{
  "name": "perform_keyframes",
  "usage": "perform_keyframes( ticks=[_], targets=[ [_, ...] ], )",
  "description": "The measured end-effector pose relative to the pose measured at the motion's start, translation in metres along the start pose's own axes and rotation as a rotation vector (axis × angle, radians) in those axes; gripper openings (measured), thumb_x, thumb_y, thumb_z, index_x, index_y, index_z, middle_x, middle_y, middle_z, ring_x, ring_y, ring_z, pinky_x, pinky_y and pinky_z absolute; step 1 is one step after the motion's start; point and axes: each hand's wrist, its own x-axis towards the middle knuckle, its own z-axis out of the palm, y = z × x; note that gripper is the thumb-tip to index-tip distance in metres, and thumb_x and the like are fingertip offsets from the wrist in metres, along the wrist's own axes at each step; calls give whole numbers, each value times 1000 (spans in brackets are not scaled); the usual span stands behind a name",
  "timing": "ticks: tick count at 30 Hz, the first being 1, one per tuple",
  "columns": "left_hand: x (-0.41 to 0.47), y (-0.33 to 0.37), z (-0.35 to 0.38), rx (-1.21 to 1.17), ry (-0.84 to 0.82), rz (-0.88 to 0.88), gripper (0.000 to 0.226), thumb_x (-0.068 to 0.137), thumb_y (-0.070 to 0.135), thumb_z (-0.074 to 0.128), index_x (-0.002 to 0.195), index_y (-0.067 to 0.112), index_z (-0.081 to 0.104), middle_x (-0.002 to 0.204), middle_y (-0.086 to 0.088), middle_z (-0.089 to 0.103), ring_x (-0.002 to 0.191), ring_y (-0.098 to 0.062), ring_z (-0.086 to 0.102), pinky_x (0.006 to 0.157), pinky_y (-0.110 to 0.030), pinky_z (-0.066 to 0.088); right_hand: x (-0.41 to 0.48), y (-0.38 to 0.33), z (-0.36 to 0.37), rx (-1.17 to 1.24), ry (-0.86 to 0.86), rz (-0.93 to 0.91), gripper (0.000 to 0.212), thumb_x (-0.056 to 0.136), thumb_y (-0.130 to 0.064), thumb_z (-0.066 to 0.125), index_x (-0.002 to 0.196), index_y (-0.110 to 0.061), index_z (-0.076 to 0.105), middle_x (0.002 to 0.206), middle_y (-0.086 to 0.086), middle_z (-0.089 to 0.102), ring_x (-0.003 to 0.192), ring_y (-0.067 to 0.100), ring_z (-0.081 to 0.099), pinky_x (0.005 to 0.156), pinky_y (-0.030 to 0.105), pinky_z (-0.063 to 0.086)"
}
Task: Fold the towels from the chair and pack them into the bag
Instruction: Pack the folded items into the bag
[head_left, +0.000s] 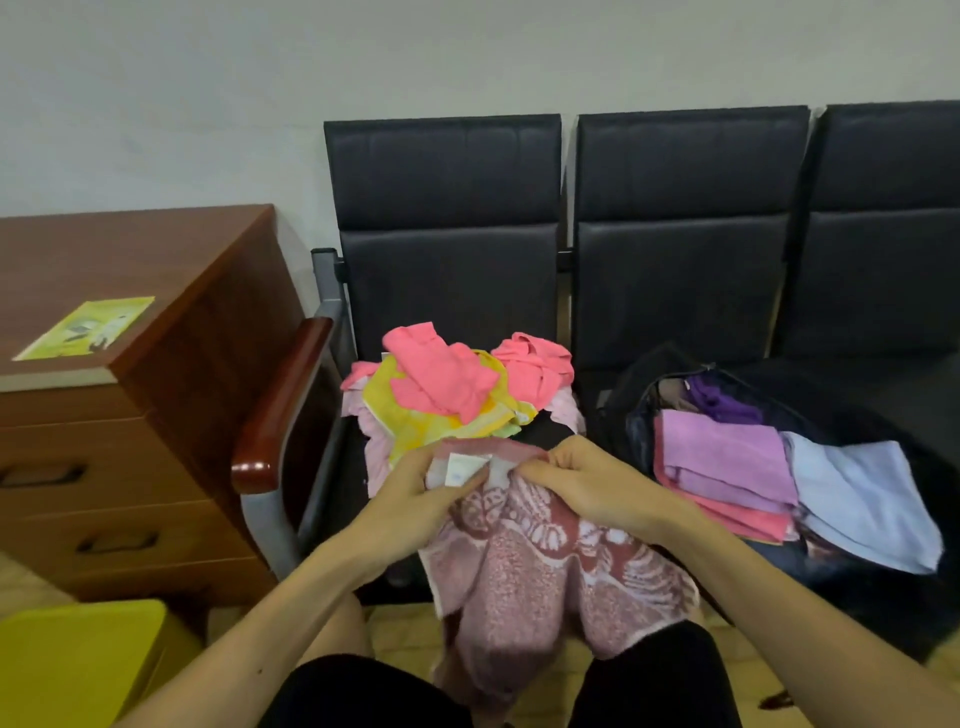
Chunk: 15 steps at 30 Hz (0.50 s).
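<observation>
**Towel held at upper edge**

The dusty-pink patterned terry towel (545, 571) hangs over the lap. The left hand (415, 483) pinches its upper edge at a white label (461, 467); the right hand (587, 478) grips the same edge. At 12 o'clock, unfolded coral and yellow towels (447, 395) lie heaped on the black padded chair (447, 270). At 3 o'clock, an open black bag (636, 436) holds folded lilac towels (722, 462).
</observation>
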Motion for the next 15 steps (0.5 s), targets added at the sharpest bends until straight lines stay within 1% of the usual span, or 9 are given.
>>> perform_keyframes(
  ticks=[1, 2, 4, 5, 7, 9, 10, 12, 15],
  targets=[
    [3, 2, -2, -31, 89, -21, 22, 93, 34, 66, 110, 20, 71, 106, 1, 76, 108, -21, 69, 78, -24, 56, 1, 0, -2, -25, -23, -19, 59, 93, -41, 64, 59, 3, 46, 58, 16, 43, 51, 25, 37, 54, 34, 32],
    [6, 5, -7, -60, 168, -36, 24, 92, 38, 65, 107, 20, 72, 104, -2, 75, 107, -24, 69, 80, -30, 57, 2, 1, -6, -68, -43, -30, 57, 88, -45, 69, 65, 4, 52, 62, 18, 55, 54, 26, 48, 55, 36, 40],
    [11, 9, -20, -67, 262, 8, 22, 92, 38, 60, 99, 23, 74, 101, -10, 75, 102, -28, 70, 86, -43, 58, 5, 12, -18, -275, -39, -39, 38, 82, -43, 76, 87, -6, 70, 81, 7, 74, 71, 22, 69, 69, 41, 57],
    [12, 13, -26, -79, 288, 32, 16, 95, 32, 60, 94, 29, 75, 98, -8, 75, 98, -27, 71, 83, -42, 59, 5, 19, -26, -388, -18, -32, 33, 82, -42, 76, 93, -12, 71, 87, 5, 75, 77, 20, 71, 74, 43, 57],
    [12, 18, -39, -68, 305, 104, 31, 100, 18, 56, 86, 39, 75, 92, 0, 76, 91, -18, 73, 74, -31, 60, 6, 31, -48, -450, 69, 4, 21, 83, -35, 76, 91, -16, 71, 86, 0, 74, 77, 15, 70, 76, 41, 57],
    [12, 16, -50, -7, 270, 160, 33, 98, 16, 57, 84, 41, 74, 89, 8, 75, 89, -12, 72, 71, -25, 58, 5, 37, -69, -431, 161, 25, 17, 81, -28, 80, 80, -14, 69, 73, -3, 68, 69, 13, 63, 66, 28, 53],
    [12, 12, -53, 32, 251, 182, 31, 96, 16, 60, 83, 41, 73, 86, 11, 73, 87, -10, 71, 70, -24, 57, 4, 37, -77, -439, 186, 25, 18, 79, -25, 81, 77, -13, 68, 69, -3, 66, 66, 13, 61, 63, 26, 48],
    [12, 7, -56, 75, 211, 196, 29, 92, 11, 65, 81, 37, 70, 80, 16, 70, 81, -3, 69, 67, -18, 53, 3, 37, -86, -440, 191, 33, 14, 77, -23, 83, 79, -15, 71, 72, -4, 71, 70, 10, 67, 65, 26, 51],
    [15, -6, -64, 64, 202, 146, 35, 85, 3, 71, 77, 38, 69, 80, 12, 72, 77, -3, 69, 63, -17, 53, 2, 42, -90, -364, 155, 73, 8, 79, -20, 81, 85, -20, 75, 79, -8, 76, 74, 3, 70, 68, 20, 55]
  ],
)
